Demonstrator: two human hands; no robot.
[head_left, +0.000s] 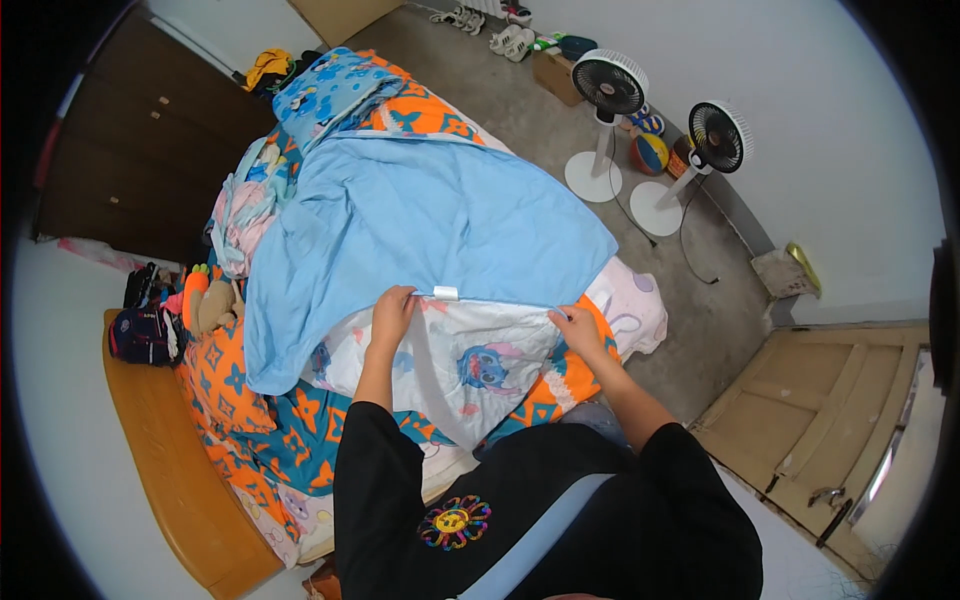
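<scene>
A light blue quilt (420,215) is spread over the bed, with a small white label (446,293) on its near edge. My left hand (393,308) pinches that edge just left of the label. Farther right, my right hand (577,328) grips the same edge near its corner. Below the edge hangs white cloth with a blue cartoon print (485,368); I cannot tell whether it is the quilt's other side. Under both lies orange and teal patterned bedding (300,430). My fingertips are partly hidden by the fabric.
A folded blue printed blanket (335,92) lies at the bed's far end. Crumpled clothes (245,210) and a plush toy (212,305) line the left side, by a wooden headboard (165,470). Two white fans (610,85) with trailing cords stand right, near a ball (649,153).
</scene>
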